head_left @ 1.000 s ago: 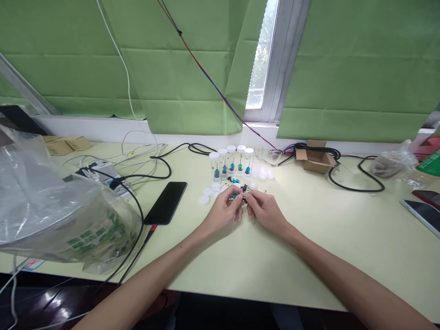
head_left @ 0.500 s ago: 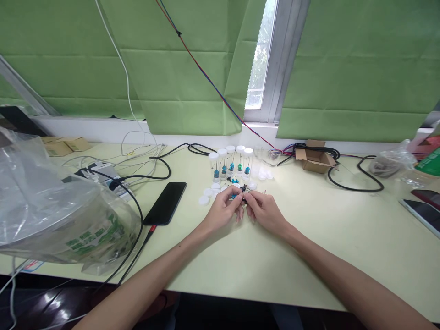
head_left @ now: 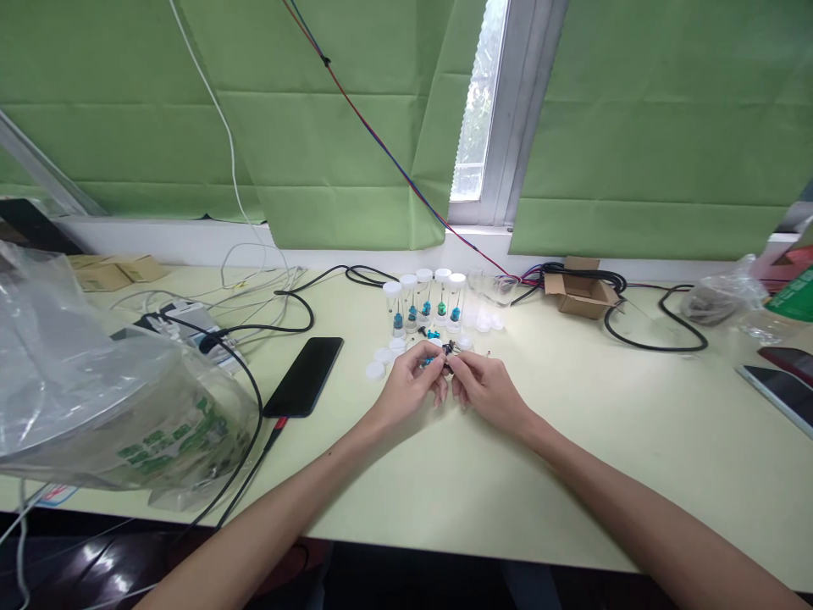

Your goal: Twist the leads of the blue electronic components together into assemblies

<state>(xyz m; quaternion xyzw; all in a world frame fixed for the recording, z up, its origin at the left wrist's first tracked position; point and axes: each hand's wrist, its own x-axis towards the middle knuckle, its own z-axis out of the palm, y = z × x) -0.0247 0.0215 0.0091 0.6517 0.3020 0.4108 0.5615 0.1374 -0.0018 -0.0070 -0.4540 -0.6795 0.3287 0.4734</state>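
My left hand (head_left: pixel 414 379) and my right hand (head_left: pixel 483 383) meet fingertip to fingertip above the table. Both are closed in a pinch around a small dark part (head_left: pixel 448 348), whose kind is too small to make out. Just beyond them stand several clear tubes with white caps (head_left: pixel 425 298), with blue or green pieces inside. Between tubes and fingers lie small blue parts (head_left: pixel 433 334). White round lids (head_left: pixel 375 370) rest to the left of my left hand, and more white caps (head_left: pixel 489 322) lie behind my right hand.
A black phone (head_left: pixel 305 376) with a cable lies on the left, beside a large plastic-wrapped container (head_left: pixel 127 415). An open cardboard box (head_left: pixel 581 296) and black cables (head_left: pixel 660 346) are at the back right. Another phone (head_left: pixel 776 396) lies at the right edge.
The view has shifted very slightly. Both hands stay together at the small dark part, with barely any finger movement.
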